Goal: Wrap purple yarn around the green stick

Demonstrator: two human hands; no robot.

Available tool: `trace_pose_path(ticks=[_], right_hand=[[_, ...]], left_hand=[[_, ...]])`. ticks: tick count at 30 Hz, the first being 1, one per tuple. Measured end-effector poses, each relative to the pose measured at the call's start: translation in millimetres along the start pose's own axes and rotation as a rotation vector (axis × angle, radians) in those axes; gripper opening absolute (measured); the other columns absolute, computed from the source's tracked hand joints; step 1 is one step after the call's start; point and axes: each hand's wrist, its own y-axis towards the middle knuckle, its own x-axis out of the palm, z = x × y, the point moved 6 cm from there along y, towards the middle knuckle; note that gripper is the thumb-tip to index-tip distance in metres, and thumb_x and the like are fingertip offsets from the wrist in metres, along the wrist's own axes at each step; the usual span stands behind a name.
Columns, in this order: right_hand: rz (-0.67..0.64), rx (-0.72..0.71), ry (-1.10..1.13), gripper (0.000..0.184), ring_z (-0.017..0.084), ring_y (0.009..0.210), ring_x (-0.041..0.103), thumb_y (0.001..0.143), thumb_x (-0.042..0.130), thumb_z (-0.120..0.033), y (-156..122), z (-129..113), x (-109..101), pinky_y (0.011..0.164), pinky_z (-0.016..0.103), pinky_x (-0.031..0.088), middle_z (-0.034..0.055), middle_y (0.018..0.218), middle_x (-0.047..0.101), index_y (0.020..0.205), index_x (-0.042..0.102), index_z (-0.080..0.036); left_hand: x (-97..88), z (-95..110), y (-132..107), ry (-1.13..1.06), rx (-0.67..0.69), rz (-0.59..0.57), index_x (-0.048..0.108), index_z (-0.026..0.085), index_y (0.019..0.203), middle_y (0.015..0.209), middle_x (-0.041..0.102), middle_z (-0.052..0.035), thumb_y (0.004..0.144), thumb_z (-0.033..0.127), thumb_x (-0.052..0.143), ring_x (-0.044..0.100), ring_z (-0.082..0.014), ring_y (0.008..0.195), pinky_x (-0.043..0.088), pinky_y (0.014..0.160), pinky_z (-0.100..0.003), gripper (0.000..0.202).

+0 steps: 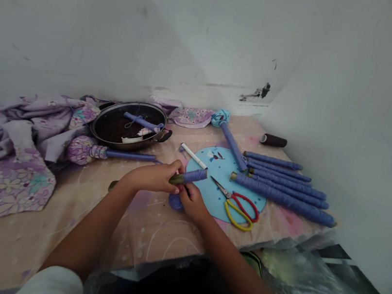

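A short rod wrapped in blue-violet cord (189, 177) with a bare green end lies across my hands. My left hand (150, 177) grips it at the green end, and my right hand (193, 203) holds it from below. A blue ball of material (175, 202) sits on the table under my hands. To the right lies a light blue paper disc (220, 180), with scissors with red and yellow handles (240, 211) resting on its edge. A white marker (193, 156) lies just beyond my hands.
Several blue wrapped rods (281, 189) lie at the right, near the white wall. A dark round pan (129, 124) holds a wrapped stick. Purple floral cloth (15, 149) is heaped at the left. A dark spool (273, 140) stands at the back, and plastic sheeting hangs off the front edge.
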Motion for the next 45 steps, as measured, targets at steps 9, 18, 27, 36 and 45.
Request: trace_pose_path(ticks=[9, 18, 27, 36, 45], right_hand=[[0.021, 0.036, 0.002, 0.022, 0.013, 0.063, 0.051, 0.082, 0.043, -0.031, 0, 0, -2, 0.060, 0.024, 0.040, 0.0013, 0.068, 0.057, 0.079, 0.058, -0.015], [0.045, 0.027, 0.068, 0.020, 0.014, 0.075, 0.055, 0.083, 0.044, -0.031, -2, -1, -2, 0.070, 0.026, 0.042, 0.0027, 0.081, 0.061, 0.087, 0.058, -0.017], [0.093, 0.081, 0.148, 0.018, 0.016, 0.074, 0.056, 0.080, 0.049, -0.033, -1, 6, -2, 0.069, 0.028, 0.043, 0.0026, 0.078, 0.060, 0.086, 0.054, -0.017], [0.169, 0.181, 0.450, 0.059, 0.014, 0.076, 0.059, 0.076, 0.057, -0.030, -2, 8, -2, 0.071, 0.029, 0.045, -0.0004, 0.080, 0.062, 0.125, 0.024, -0.024], [0.222, 0.190, 0.399, 0.075, 0.014, 0.075, 0.058, 0.074, 0.059, -0.029, -3, 10, -4, 0.073, 0.031, 0.044, 0.0013, 0.081, 0.062, 0.133, 0.014, -0.023]], left_hand=[[-11.1, 11, -2, 0.156, 0.125, 0.136, 0.048, 0.017, 0.084, 0.081, 0.054, -0.0007, 0.071, 0.029, 0.050, 0.048, -0.0138, 0.072, 0.034, 0.061, -0.023, 0.018], [-8.4, 14, 2, 0.209, 0.172, 0.166, 0.054, 0.015, 0.088, 0.086, 0.057, -0.0051, 0.078, 0.028, 0.043, 0.051, -0.0164, 0.079, 0.037, 0.068, -0.025, 0.020], [-7.2, 10, 8, 0.235, 0.139, 0.226, 0.057, 0.017, 0.095, 0.088, 0.061, -0.0056, 0.077, 0.034, 0.046, 0.054, -0.0169, 0.079, 0.038, 0.068, -0.025, 0.027], [-14.2, -4, 6, 0.230, 0.009, 0.238, 0.059, 0.014, 0.084, 0.078, 0.062, -0.0056, 0.076, 0.042, 0.045, 0.053, -0.0152, 0.067, 0.035, 0.057, -0.023, 0.032], [-17.5, -2, 0, 0.260, 0.034, 0.219, 0.058, 0.014, 0.081, 0.075, 0.061, -0.0051, 0.074, 0.036, 0.045, 0.052, -0.0147, 0.065, 0.035, 0.057, -0.023, 0.026]])
